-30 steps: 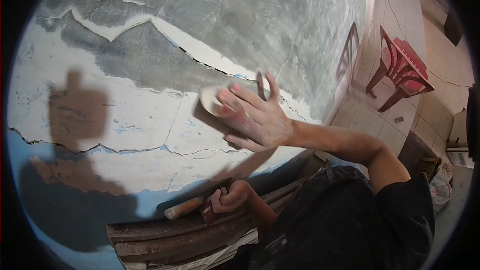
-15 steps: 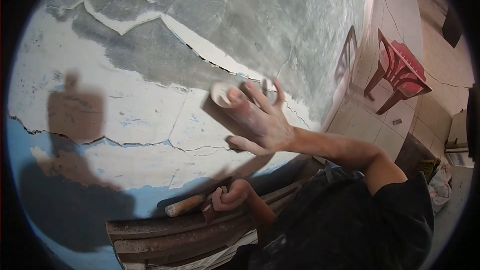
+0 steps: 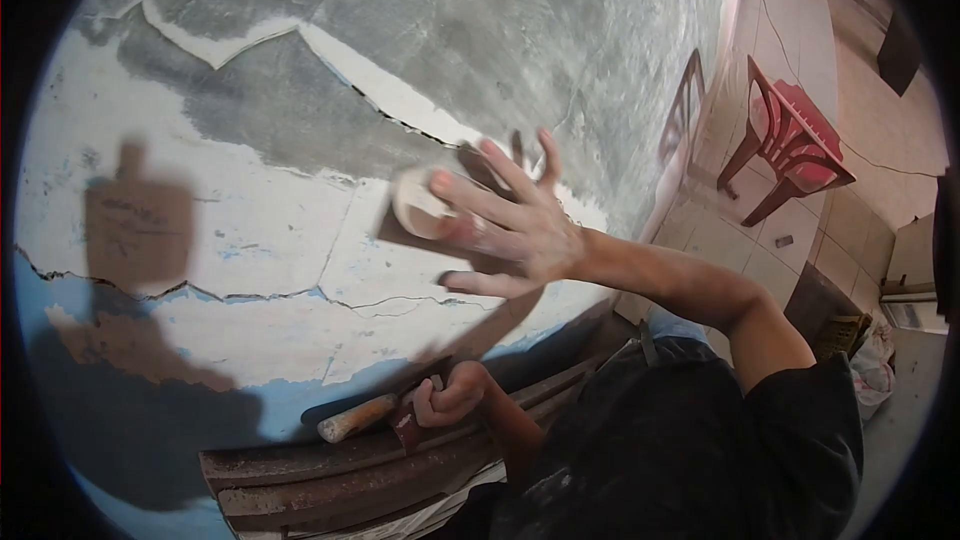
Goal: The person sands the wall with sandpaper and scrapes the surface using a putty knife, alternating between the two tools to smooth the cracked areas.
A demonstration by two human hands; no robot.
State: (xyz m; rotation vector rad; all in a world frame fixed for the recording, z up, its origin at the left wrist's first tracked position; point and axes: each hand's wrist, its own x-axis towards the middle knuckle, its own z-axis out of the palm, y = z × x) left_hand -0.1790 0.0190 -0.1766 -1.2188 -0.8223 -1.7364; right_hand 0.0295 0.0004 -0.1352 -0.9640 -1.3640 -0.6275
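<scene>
My right hand (image 3: 500, 225) reaches over the cracked, patchy wall (image 3: 240, 220), its back to the camera and its fingers spread. It holds a round white object (image 3: 418, 202) under its fingers; a shadow falls on the wall beside it. Lower down, my left hand (image 3: 450, 395) is closed on a tool whose wooden handle (image 3: 357, 418) sticks out to the left. A reddish-brown flat piece (image 3: 405, 428) shows beneath its fingers. How it joins the handle is hidden.
A brown slatted bench (image 3: 300, 485) runs below my left hand, against the wall. On the tiled floor at right stands a red plastic chair (image 3: 795, 140). A small block (image 3: 784, 240) lies near it. A whitish plastic bag (image 3: 872, 370) is at the far right.
My right hand and the round object moved slightly right and up, then back left and lower, with the fingers now spread wider. The left hand keeps its hold; the whole view has shifted slightly.
</scene>
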